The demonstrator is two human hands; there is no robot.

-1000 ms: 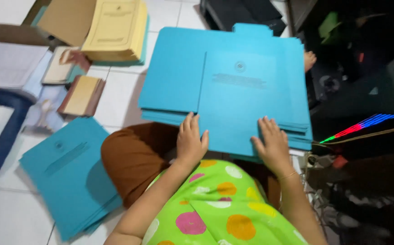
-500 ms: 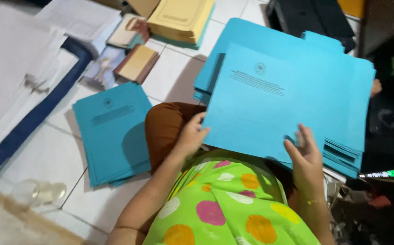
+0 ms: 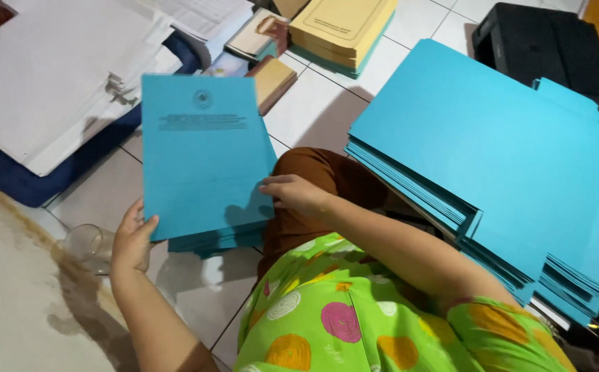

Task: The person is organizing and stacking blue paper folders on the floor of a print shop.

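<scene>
partly hidden: blue stack (image 3: 217,241) under folder (image 3: 203,155).

I'm seeing a matt blue card folder (image 3: 203,155), smooth, pinched in bare fingers. Glossy white floor tiles (image 3: 313,103). A clear glass tumbler (image 3: 89,242). Soft printed cotton dress (image 3: 341,317), matt yellow card folders (image 3: 344,24).

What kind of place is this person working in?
Probably a home or small office floor used for paperwork: white tiled floor, stacks of blue folders, a yellow folder pile, loose white paper stacks.
</scene>
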